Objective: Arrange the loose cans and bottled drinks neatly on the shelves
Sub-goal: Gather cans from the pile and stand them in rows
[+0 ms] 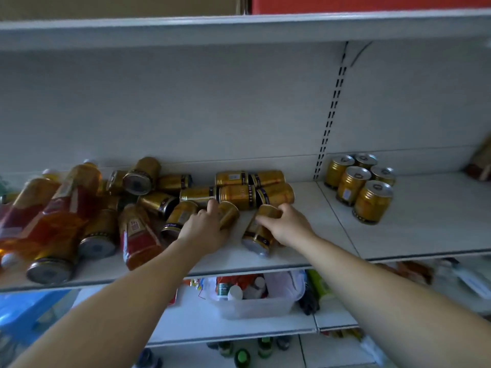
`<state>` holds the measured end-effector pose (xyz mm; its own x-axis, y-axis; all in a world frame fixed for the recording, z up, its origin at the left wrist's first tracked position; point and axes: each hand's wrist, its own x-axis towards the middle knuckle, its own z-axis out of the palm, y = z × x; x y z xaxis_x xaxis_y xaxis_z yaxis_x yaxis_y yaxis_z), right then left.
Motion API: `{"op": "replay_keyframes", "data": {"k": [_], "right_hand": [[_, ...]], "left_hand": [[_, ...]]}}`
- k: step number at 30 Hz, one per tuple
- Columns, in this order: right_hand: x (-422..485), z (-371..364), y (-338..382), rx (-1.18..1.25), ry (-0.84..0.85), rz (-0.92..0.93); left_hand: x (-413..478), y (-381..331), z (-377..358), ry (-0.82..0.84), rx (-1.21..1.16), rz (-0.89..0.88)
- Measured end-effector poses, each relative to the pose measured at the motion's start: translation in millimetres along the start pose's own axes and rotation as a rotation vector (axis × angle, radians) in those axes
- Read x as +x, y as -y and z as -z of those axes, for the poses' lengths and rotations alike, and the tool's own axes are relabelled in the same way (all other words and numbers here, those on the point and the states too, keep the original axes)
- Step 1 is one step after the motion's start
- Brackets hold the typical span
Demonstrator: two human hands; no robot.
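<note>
White shelf (305, 235) carries everything. Far left of the slotted upright (330, 112), amber bottles (53, 208) and gold loose cans (164, 192) lie tumbled on their sides. Right of the upright, standing cans (358, 187) form a tight block, which I judge to be the pattern to extend. Just left of it, I have the left hand (204, 229) gripping one fallen can (228, 213) and the right hand (289, 224) gripping another can (255, 236), presumably to stand both up.

Both bare arms reach forward, with the backs of the hands up. The left hand (204, 231) curls its fingers round a tipped gold can (229, 212), and its pointer finger sticks out past the can. The right hand (291, 225) grips a second gold can (259, 235) under its bent fingertips.
</note>
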<state>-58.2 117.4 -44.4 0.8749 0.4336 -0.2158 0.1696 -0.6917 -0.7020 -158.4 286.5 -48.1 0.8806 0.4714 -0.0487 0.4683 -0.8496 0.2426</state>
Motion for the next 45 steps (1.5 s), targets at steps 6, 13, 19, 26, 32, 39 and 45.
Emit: {"op": "replay_keyframes", "data": {"k": [6, 13, 19, 26, 32, 39, 45], "right_hand": [[-7, 15, -20, -0.019, -0.173, 0.226], [-1, 5, -38, 0.111, -0.127, 0.242], [4, -1, -42, 0.168, -0.122, 0.252], [-9, 17, -47, 0.276, -0.163, 0.184], [-42, 53, -85, 0.355, -0.354, 0.023], [-72, 124, -155, 0.402, -0.526, -0.114], [-48, 192, -219, 0.312, -0.521, -0.092]], "left_hand": [[-3, -15, -9, -0.012, -0.507, 0.075], [-17, -23, -41, -0.064, -0.764, 0.027], [-22, -17, -50, -0.061, -0.843, 0.044], [-17, -32, -43, -0.016, -0.876, 0.031], [-23, -84, -46, 0.078, -0.97, -0.121], [-20, -174, -72, 0.18, -0.973, -0.258], [-13, -272, -102, 0.16, -0.931, -0.28]]}}
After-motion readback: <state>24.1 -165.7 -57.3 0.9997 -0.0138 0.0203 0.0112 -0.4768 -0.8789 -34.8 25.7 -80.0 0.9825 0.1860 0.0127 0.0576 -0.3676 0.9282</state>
